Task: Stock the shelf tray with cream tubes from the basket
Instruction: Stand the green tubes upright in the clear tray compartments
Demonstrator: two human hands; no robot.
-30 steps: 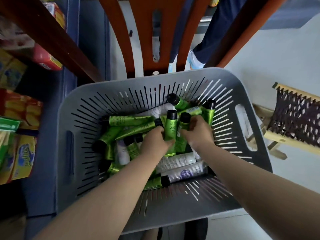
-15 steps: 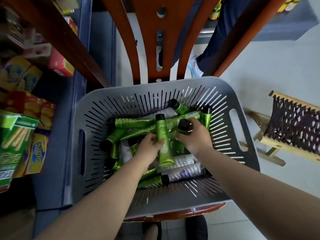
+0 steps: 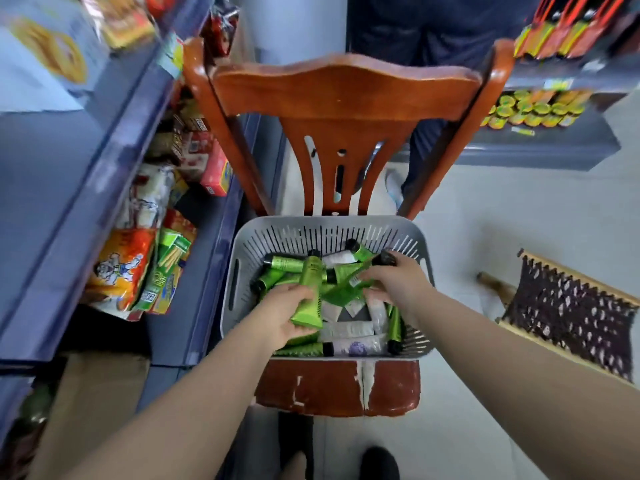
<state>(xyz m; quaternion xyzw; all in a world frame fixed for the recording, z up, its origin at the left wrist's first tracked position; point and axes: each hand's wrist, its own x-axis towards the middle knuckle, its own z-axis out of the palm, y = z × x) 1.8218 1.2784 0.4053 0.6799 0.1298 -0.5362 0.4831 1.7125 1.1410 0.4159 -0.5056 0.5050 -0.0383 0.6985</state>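
A grey slotted basket [image 3: 239, 271] sits on the seat of a red-brown wooden chair [image 3: 343, 98]. Inside lie several green and white cream tubes with black caps, such as a white one [image 3: 349, 330]. My left hand [image 3: 280, 315] grips a green tube [image 3: 309, 291], cap pointing away from me, lifted a little above the pile. My right hand [image 3: 394, 282] holds another green tube [image 3: 367, 266] by its upper part; its black cap sticks out past my fingers near the basket's right wall. No shelf tray is identifiable in view.
Blue shelves [image 3: 69, 188] packed with snack packets and boxes run along the left. A person in dark trousers [image 3: 426, 36] stands behind the chair. A small woven stool [image 3: 568, 306] stands on the floor at right. More stocked shelving [image 3: 547, 109] is at far right.
My head has lifted, so the chair back and shelves now show. Both hands have risen slightly in the basket, each still holding a green tube; the right hand moved toward the right wall.
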